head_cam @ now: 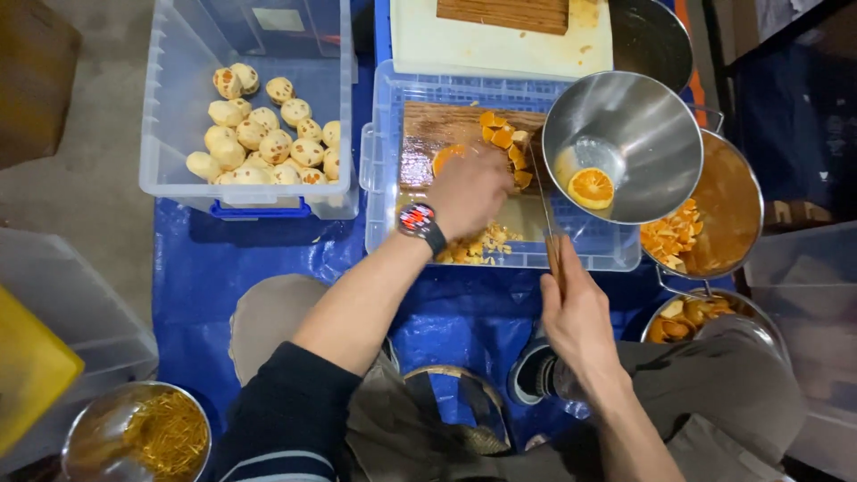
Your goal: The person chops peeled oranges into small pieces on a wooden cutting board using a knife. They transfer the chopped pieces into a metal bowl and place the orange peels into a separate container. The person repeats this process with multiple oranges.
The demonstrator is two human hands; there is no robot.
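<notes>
My left hand (468, 190), with a watch on the wrist, presses down on a peeled orange half (444, 157) lying on the wooden cutting board (428, 132). Cut orange chunks (500, 136) lie on the board just beyond the fingers. My right hand (576, 312) grips the handle of a long knife (544, 207); the blade reaches across the board's right end, next to the left hand. The board rests on an upturned blue crate (571, 243), with peel scraps (473, 248) at its near edge.
A clear bin (170, 134) of peeled whole oranges stands at the left. A tilted steel bowl (661, 107) holds an orange slice; a pot (728, 201) of chunks sits under it. A bowl of peel pieces (687, 317) and a bowl of shredded peel (161, 433) sit near my knees.
</notes>
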